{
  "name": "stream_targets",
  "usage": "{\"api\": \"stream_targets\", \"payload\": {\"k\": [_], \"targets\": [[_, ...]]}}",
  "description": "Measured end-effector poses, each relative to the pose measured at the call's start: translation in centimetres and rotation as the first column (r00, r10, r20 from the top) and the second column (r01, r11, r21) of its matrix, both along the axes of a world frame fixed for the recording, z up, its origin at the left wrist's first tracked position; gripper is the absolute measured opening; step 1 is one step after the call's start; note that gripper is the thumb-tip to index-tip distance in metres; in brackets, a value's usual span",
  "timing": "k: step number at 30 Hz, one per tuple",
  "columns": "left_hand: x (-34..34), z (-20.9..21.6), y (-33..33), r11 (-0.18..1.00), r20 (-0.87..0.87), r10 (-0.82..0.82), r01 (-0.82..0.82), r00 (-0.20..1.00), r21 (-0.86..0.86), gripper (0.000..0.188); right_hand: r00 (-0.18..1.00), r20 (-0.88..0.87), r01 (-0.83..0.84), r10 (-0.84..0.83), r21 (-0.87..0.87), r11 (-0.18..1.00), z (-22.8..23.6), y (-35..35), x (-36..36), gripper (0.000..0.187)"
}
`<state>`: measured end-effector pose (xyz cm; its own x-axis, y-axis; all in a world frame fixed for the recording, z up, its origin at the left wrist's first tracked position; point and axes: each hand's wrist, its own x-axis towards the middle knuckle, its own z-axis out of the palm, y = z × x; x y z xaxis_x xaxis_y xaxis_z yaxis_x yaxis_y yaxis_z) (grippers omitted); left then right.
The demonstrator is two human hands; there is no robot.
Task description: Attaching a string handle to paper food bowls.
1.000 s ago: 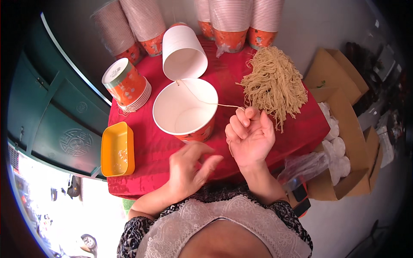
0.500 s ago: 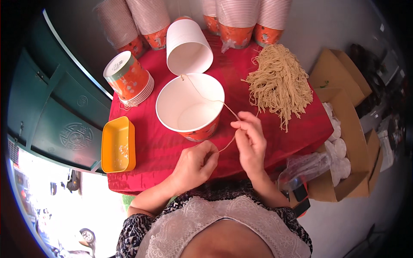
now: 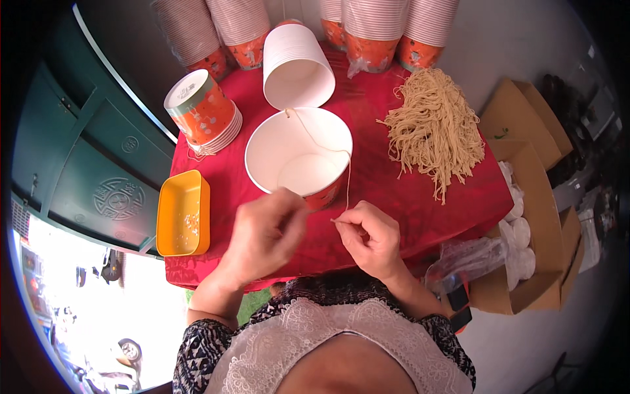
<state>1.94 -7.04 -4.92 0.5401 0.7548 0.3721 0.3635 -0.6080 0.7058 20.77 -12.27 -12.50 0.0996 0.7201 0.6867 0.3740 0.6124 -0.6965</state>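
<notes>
A white-lined paper bucket (image 3: 298,141) with an orange outside stands upright in front of me. One end of a thin beige cord (image 3: 349,177) is knotted at its far rim. From there the cord crosses the inside, hangs over the right rim and runs down to my right hand (image 3: 373,238). That hand is closed, pinching the cord's free end between thumb and forefinger. My left hand (image 3: 268,226) is raised at the bucket's near left side, fingers bent and blurred by motion. Whether it holds anything I cannot make out.
A heap of beige cords (image 3: 436,128) lies at the right on the red tablecloth (image 3: 230,230). A yellow tray (image 3: 203,217) with small bits sits left. Another bucket (image 3: 298,72) lies tipped behind, an upturned stack (image 3: 207,111) left, wrapped stacks (image 3: 371,39) at the back.
My left hand has come away from the cord's end and moved up and left. The right hand has lowered, now pinching that end, and the cord hangs straighter from the rim.
</notes>
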Motion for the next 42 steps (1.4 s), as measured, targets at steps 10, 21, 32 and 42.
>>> {"api": "stream_targets", "payload": {"k": [10,21,32,42], "targets": [[-0.6,-0.5,2.2,0.866,-0.291,0.214,-0.044,0.932,0.498,0.016,0.988,-0.095,0.116,-0.123,-0.077,0.99,0.6,0.3,-0.5,0.014],[0.6,0.3,1.3,0.935,-0.212,0.021,0.056,0.977,0.35,0.012,0.985,-0.112,0.124,-0.132,-0.074,0.99,-0.3,0.4,-0.3,0.014],[1.0,1.3,4.1,0.972,-0.285,-0.188,0.22,0.94,0.086,0.017,0.983,-0.069,0.164,-0.171,-0.088,0.982,-0.3,1.1,-0.6,0.017],[2.3,1.6,5.9,0.923,-0.336,-0.356,0.384,0.872,0.019,0.02,0.986,-0.052,0.155,-0.161,-0.097,0.983,0.1,1.5,-0.8,0.015]]}}
